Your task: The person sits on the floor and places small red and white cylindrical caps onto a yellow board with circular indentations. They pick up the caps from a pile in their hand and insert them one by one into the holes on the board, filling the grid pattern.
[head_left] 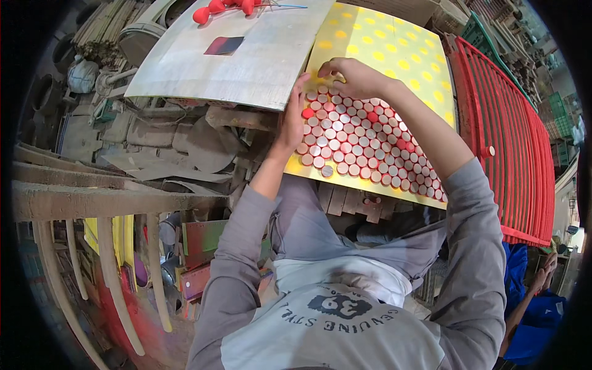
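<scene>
A yellow board with brighter yellow spots lies before me. Many short round pieces with pale tops and red sides stand packed in rows on its near part; a few show red tops. Along the left side of these rows, my left hand is stretched out with its palm towards them, beside the board's edge. My right hand is over the far left corner of the rows, fingers bent and thumb apart from the forefinger. I see nothing held in either hand.
A pale sheet-topped surface at the left carries red rounded pieces on sticks and a dark sandpaper-like patch. Red slatted racks stand at the right. A wooden frame is at lower left. Another person's arm shows at right.
</scene>
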`<state>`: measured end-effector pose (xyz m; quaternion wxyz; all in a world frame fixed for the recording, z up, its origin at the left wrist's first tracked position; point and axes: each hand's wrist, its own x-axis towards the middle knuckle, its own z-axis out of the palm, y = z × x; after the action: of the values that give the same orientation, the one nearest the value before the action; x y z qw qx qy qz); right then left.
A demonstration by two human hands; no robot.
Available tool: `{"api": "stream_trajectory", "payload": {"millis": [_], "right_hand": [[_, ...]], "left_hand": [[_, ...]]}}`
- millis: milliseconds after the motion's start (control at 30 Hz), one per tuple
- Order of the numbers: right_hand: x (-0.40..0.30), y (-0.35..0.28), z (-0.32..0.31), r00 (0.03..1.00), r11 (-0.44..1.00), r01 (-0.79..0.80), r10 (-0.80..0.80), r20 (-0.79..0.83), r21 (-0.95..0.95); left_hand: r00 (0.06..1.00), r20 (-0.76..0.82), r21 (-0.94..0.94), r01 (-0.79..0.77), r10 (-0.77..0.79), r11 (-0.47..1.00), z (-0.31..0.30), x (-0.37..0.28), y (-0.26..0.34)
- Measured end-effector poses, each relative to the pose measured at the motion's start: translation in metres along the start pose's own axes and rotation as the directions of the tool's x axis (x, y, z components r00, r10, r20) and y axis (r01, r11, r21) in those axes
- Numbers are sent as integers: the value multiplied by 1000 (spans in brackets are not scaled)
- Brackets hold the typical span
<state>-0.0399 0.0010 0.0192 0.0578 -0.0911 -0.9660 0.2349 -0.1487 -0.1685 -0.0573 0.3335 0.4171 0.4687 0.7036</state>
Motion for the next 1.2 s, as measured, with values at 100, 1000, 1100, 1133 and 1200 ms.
{"api": "stream_trajectory", "payload": {"millis": [100,1000,1100,1133,1200], "right_hand": [[12,-9,3,993,997,-59,64,104,-41],[36,-2,1,970,989,-113,130,205,-92],[37,-2,0,973,987,-110,131,192,-119],[38,-1,0,972,988,-113,133,192,-109],[39,-2,0,971,989,-121,137,195,-88]], "left_hand": [[1000,-6,-18,7,-7,1000,3,1,0],[998,50,-182,58,-49,982,-10,-20,13],[997,28,-187,73,-69,980,-7,-18,13],[998,31,-180,66,-61,981,-7,-17,13],[998,35,-168,54,-48,984,-10,-16,11]]}}
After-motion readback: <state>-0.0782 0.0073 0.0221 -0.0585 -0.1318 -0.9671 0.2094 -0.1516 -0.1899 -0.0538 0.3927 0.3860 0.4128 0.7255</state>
